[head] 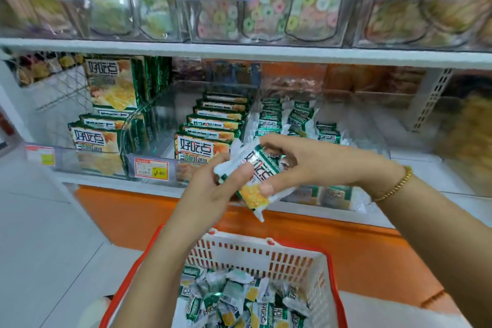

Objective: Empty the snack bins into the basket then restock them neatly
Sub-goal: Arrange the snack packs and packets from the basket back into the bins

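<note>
Both hands hold a small stack of green-and-white snack packets (257,171) above the basket. My left hand (213,189) grips the stack from the left, thumb on the front. My right hand (300,161) curls over the top and right side. Below them sits the white basket (292,255) with a red rim, holding several loose packets (239,301) of the same kind. On the shelf behind, a clear bin (346,138) holds a few upright packets (298,117) standing in rows.
Left of that bin, larger green biscuit packs (207,146) fill clear bins with a price tag (151,168) in front. The upper shelf (239,50) carries jars of coloured ring snacks. An orange shelf base (133,210) runs below. White floor lies at left.
</note>
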